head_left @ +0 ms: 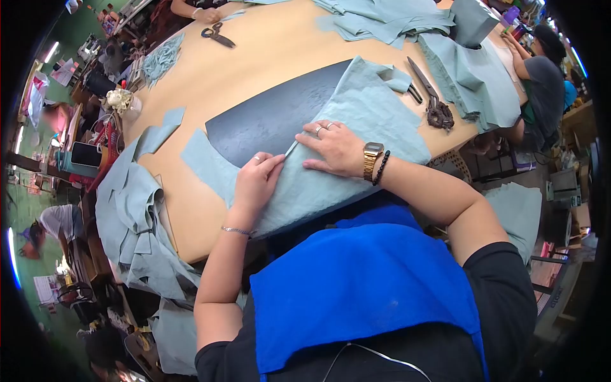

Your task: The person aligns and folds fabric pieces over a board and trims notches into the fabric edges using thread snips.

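A light blue-green cloth (375,108) lies folded over a dark flat board (273,105) near the table's front edge. My left hand (259,181) pinches the cloth's folded edge between thumb and fingers, just in front of the board. Beside it, my right hand (337,149) rests flat on the cloth, fingers stretched out, fingertips at the fold. Both hands wear rings; a gold watch is on the right wrist. Large scissors (433,99) with wrapped handles lie right of the cloth. A small dark tool (414,93), partly under a cloth flap, sits next to them.
Piled cloth pieces (133,210) hang over the table's left edge. More cloth (388,19) is heaped at the back, with stacked pieces (474,76) at right. Black scissors (217,35) lie near a co-worker's hand (207,14). Another person (541,76) sits at the right.
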Available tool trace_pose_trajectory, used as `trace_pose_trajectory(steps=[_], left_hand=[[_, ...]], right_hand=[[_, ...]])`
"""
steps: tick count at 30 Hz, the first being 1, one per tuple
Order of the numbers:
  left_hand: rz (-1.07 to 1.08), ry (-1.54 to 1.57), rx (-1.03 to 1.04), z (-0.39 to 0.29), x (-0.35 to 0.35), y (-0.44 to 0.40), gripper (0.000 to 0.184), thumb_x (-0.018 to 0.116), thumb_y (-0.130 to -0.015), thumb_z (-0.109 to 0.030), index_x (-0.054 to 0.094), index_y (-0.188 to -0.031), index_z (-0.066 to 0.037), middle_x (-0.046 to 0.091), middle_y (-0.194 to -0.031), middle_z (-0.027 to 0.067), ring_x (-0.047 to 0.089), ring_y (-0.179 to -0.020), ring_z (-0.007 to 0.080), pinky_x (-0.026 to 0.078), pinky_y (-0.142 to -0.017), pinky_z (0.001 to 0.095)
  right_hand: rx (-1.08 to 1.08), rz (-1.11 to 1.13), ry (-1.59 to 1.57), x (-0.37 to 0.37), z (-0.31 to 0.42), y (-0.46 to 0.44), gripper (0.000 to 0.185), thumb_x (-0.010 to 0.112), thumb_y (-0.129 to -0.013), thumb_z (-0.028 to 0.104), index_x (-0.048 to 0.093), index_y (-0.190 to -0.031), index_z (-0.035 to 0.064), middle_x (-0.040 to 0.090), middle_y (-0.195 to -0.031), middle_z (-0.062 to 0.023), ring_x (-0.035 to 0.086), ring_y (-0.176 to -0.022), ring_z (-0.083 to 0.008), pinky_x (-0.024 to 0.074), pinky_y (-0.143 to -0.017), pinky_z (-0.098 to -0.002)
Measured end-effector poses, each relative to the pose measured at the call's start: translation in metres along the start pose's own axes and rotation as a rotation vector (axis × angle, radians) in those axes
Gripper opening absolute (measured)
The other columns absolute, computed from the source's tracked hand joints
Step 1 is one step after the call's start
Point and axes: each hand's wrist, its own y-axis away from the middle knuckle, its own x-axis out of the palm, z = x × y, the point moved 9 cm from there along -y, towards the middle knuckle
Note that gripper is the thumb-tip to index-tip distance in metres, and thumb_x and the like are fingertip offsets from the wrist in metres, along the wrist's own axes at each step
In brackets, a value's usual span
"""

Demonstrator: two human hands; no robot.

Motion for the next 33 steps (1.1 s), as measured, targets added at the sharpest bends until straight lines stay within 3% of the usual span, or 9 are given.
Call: trace_pose_trajectory(steps=[7, 13, 14, 17, 18, 22, 28, 33], left_hand=[[-0.049, -0.217, 0.144, -0.012, -0.012, 0.015, 0.015, 0.071, -0.086, -0.009, 0.074, -0.1, -0.008, 0.066, -0.088, 0.0071, 0.063, -0.073, 0.0244, 0.051, -0.068, 0.0359], [-0.052, -0.257, 0.164, -0.014, -0.011, 0.017, 0.014, 0.07, -0.085, -0.01, 0.075, -0.099, -0.01, 0.065, -0.086, 0.0064, 0.061, -0.073, 0.0251, 0.049, -0.068, 0.0371], [-0.044, -0.244, 0.153, -0.013, -0.011, 0.017, 0.015, 0.07, -0.085, -0.01, 0.075, -0.099, -0.01, 0.065, -0.087, 0.0063, 0.061, -0.074, 0.0252, 0.049, -0.068, 0.0372], [-0.021, -0.208, 0.125, -0.01, -0.012, 0.015, 0.016, 0.069, -0.085, -0.01, 0.075, -0.1, -0.01, 0.065, -0.088, 0.0062, 0.062, -0.077, 0.0252, 0.048, -0.07, 0.0377], [-0.017, -0.191, 0.117, -0.01, -0.013, 0.014, 0.016, 0.069, -0.085, -0.01, 0.075, -0.1, -0.01, 0.065, -0.088, 0.0061, 0.062, -0.078, 0.0251, 0.048, -0.072, 0.0379], [0.108, -0.134, 0.025, 0.0, -0.016, 0.014, 0.016, 0.068, -0.086, -0.01, 0.074, -0.101, -0.011, 0.066, -0.089, 0.0048, 0.062, -0.082, 0.0235, 0.046, -0.083, 0.0409], [0.224, -0.299, 0.059, 0.004, -0.026, 0.022, 0.018, 0.066, -0.088, -0.012, 0.073, -0.105, -0.015, 0.065, -0.092, 0.001, 0.064, -0.091, 0.0211, 0.034, -0.108, 0.0572], [0.25, -0.286, -0.059, 0.02, -0.035, 0.024, 0.018, 0.066, -0.088, -0.014, 0.073, -0.105, -0.017, 0.065, -0.092, -0.0001, 0.064, -0.094, 0.0216, 0.027, -0.112, 0.0625]], right_hand=[[0.061, 0.217, 0.135, 0.0, 0.026, 0.003, 0.079, 0.052, -0.083, 0.075, 0.045, -0.146, 0.0266, 0.039, -0.147, -0.0255, 0.041, -0.134, -0.0427, 0.0319, -0.101, -0.07], [0.201, 0.196, 0.193, -0.009, -0.011, 0.002, 0.085, 0.047, -0.081, 0.08, 0.047, -0.145, 0.0242, 0.04, -0.15, -0.0226, 0.034, -0.141, -0.0429, 0.0223, -0.101, -0.0767], [0.164, 0.06, 0.301, -0.016, -0.011, 0.0, 0.079, 0.052, -0.084, 0.073, 0.05, -0.141, 0.0186, 0.05, -0.141, -0.0209, 0.044, -0.134, -0.0393, 0.0329, -0.102, -0.0677], [0.011, 0.112, -0.001, -0.008, 0.014, -0.015, 0.067, 0.059, -0.088, 0.061, 0.056, -0.133, 0.0116, 0.055, -0.132, -0.018, 0.053, -0.124, -0.0347, 0.0438, -0.098, -0.0522], [-0.093, 0.031, -0.026, -0.012, 0.034, -0.015, 0.059, 0.064, -0.088, 0.052, 0.057, -0.128, 0.0083, 0.059, -0.123, -0.0146, 0.058, -0.113, -0.0302, 0.0491, -0.09, -0.0413], [-0.125, 0.012, -0.063, 0.005, 0.052, -0.013, 0.059, 0.066, -0.086, 0.049, 0.057, -0.128, 0.0084, 0.058, -0.122, -0.0155, 0.058, -0.112, -0.032, 0.0502, -0.09, -0.0438], [-0.105, 0.17, -0.03, 0.006, 0.062, -0.017, 0.067, 0.067, -0.083, 0.056, 0.054, -0.137, 0.0179, 0.053, -0.128, -0.0244, 0.055, -0.114, -0.0406, 0.0508, -0.094, -0.0475], [-0.131, 0.273, -0.012, 0.009, 0.069, -0.021, 0.072, 0.066, -0.082, 0.061, 0.051, -0.141, 0.0226, 0.049, -0.129, -0.0314, 0.056, -0.112, -0.0463, 0.054, -0.089, -0.0487]])
